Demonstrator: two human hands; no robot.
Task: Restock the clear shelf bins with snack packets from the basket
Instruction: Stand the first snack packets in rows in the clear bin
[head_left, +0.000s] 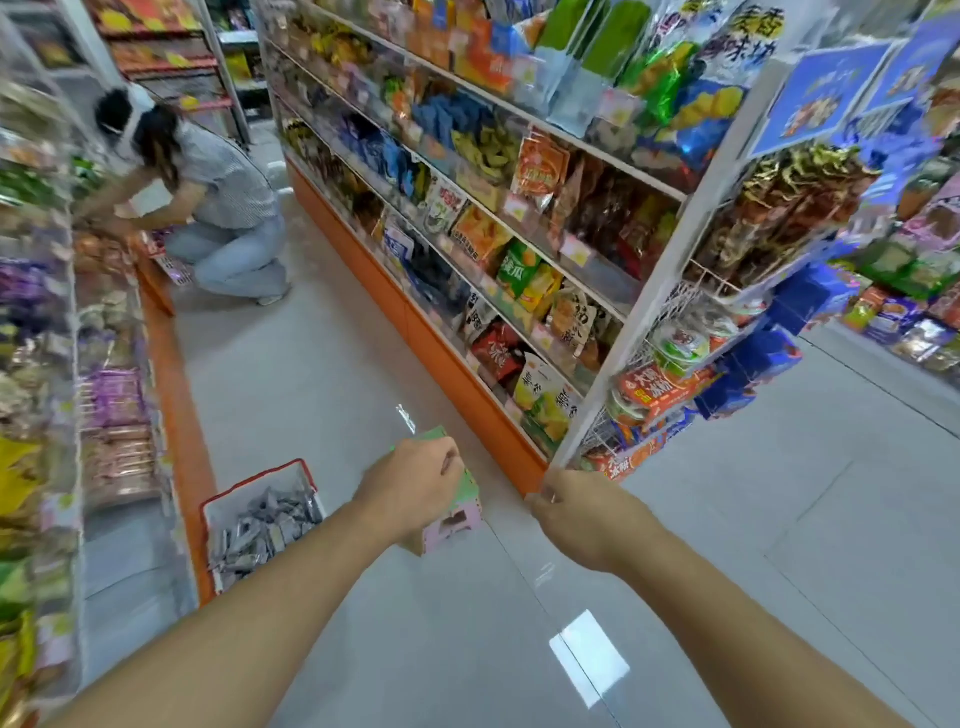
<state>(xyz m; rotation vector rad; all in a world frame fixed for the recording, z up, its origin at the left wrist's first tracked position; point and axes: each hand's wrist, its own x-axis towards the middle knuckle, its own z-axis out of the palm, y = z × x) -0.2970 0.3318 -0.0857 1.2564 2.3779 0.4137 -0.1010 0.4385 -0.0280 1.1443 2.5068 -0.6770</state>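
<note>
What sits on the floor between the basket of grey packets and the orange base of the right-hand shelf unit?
In the head view, a small green-and-pink stool stands between the basket and the orange base. The left hand is over its top; otherwise bare grey floor.

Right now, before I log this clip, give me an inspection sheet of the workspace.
Surface: grey tiled floor, glossy with glare.
Job's things: red-rimmed basket of silvery snack packets on the floor by the left shelf bins.
Clutter: green-and-pink folding stool beside the basket.
Hands: left hand loosely curled above the stool, contact unclear; right hand curled, its hold unclear.
Cables: nothing seen.
Surroundings: stocked snack shelves; a crouching person in the aisle.
</note>
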